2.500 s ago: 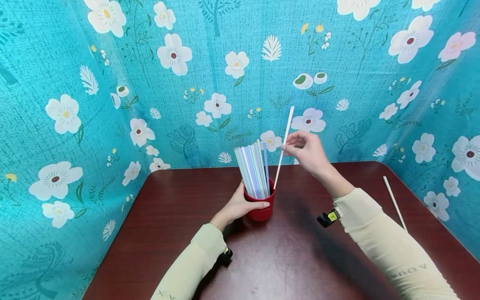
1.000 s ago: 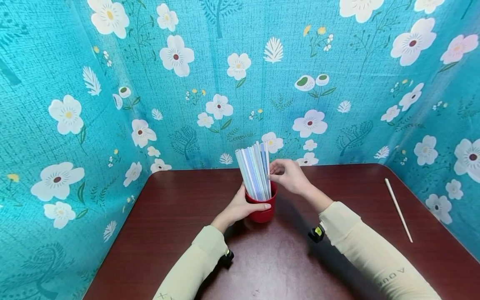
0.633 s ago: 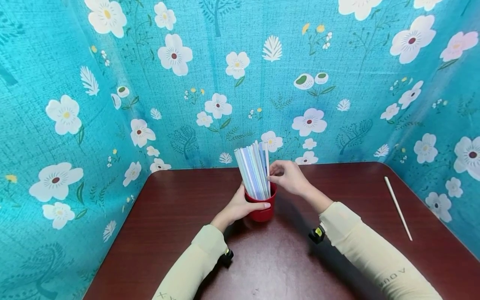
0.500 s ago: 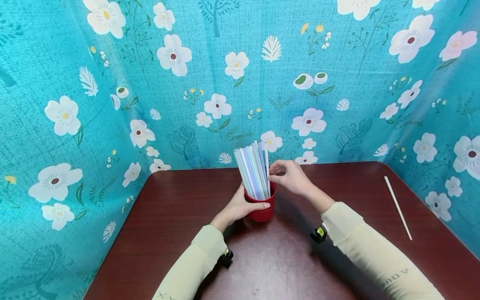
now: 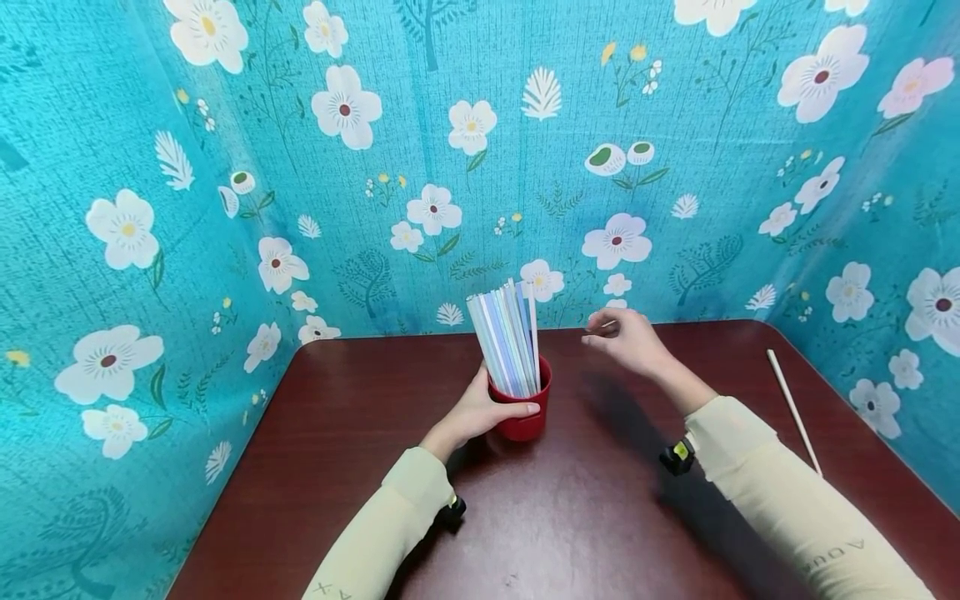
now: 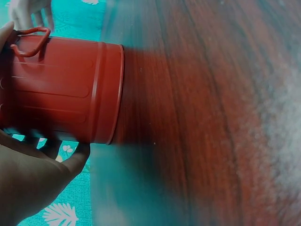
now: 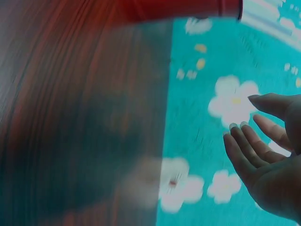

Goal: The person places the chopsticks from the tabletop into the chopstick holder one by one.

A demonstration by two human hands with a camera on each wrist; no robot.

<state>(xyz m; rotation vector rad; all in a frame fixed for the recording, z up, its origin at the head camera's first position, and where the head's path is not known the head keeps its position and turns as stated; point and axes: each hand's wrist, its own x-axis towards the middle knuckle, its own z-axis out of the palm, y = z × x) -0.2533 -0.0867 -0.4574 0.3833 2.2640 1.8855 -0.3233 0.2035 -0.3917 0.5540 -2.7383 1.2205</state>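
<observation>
A red metal bucket (image 5: 522,425) with a small side handle (image 6: 35,43) stands on the table. Pale blue, white and green drinking straws (image 5: 504,342) lean to the left inside it. Along the right of the bunch a white straw (image 5: 533,337) stands nearly upright. My left hand (image 5: 472,415) grips the bucket from the left, thumb across its front and fingers behind it. To the right of the bucket, my right hand (image 5: 630,340) hangs in the air with nothing in it, its fingers loosely bent and the thumb apart from them in the right wrist view.
A single white straw (image 5: 793,408) lies on the right side of the dark red-brown table (image 5: 360,417), its near end by the right sleeve. Blue flowered cloth (image 5: 480,167) hangs behind the table and along both sides.
My right hand brought the white straw down into the bucket among the others, let go of it and drew back to the right. The left hand stays on the bucket.
</observation>
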